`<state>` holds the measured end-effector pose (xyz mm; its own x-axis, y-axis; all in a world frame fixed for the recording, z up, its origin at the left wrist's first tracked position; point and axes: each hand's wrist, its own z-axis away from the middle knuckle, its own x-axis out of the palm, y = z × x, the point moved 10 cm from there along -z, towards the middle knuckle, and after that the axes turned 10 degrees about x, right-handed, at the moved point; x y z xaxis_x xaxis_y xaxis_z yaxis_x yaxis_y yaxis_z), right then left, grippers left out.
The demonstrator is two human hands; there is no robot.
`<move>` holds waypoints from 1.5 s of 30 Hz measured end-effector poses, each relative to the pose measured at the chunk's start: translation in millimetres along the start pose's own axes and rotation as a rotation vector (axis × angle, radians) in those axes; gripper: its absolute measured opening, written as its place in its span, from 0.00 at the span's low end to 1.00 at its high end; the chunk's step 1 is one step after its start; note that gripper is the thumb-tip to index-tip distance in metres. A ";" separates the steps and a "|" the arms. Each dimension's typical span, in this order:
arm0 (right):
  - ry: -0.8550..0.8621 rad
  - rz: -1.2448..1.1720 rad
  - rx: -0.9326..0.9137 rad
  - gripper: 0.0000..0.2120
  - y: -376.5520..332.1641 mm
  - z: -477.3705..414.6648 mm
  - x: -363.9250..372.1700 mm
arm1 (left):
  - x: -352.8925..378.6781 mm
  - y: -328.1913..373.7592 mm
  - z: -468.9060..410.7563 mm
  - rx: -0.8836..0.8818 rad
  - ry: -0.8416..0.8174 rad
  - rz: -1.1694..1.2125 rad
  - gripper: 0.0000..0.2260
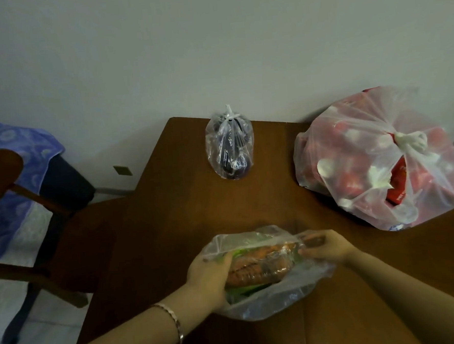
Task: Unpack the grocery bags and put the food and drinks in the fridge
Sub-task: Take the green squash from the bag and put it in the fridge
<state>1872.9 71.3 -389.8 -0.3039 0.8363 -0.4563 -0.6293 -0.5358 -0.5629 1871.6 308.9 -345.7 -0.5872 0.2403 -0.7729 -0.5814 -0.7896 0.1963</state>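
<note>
Between the two hands, on the near part of the brown table [175,207], lies a clear plastic bag [268,302] with its mouth open. Inside it are orange carrots [255,265] wrapped in thin film, with something green under them.

The left hand [208,276] is at the left side of the bag. Its fingers [220,260] are curled shut around the end of the carrots and the plastic there. A thin bracelet [174,321] sits on that wrist.

The right hand [326,248] is at the right side of the bag. Its fingers [309,252] are pinched shut on the rim of the bag, holding it up.

Past the fingers, near the far edge of the table, stands a small clear bag [229,145] tied at the top. Something dark purple is in it, but what it is cannot be told.

Far to the right of the right fingers sits a big tied bag [374,157] full of red things, with a red packet showing through a gap.

Left of the left fingers, off the table, is a wooden chair [37,210], and behind it a blue patterned cloth [11,185].
</note>
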 end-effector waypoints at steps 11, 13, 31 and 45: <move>-0.038 1.270 -0.501 0.47 -111.8 29.0 130.1 | -11.4 -23.5 -6.3 0.082 0.047 0.105 0.55; -0.017 1.464 -0.469 0.41 -102.0 16.9 140.5 | -14.0 -26.2 -3.0 0.088 0.044 0.125 0.54; 0.313 -0.068 -0.224 0.20 -100.1 52.3 -44.9 | 0.2 26.7 -74.0 0.098 -0.023 0.197 0.26; 0.313 -0.194 0.230 0.24 -23.2 1.7 -48.3 | 11.3 94.4 -111.5 0.219 0.078 -0.305 0.29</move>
<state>1900.9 43.5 -353.5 0.0456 0.8245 -0.5640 -0.8069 -0.3024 -0.5074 1872.9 174.2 -403.2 -0.3295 0.3952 -0.8575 -0.8340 -0.5475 0.0682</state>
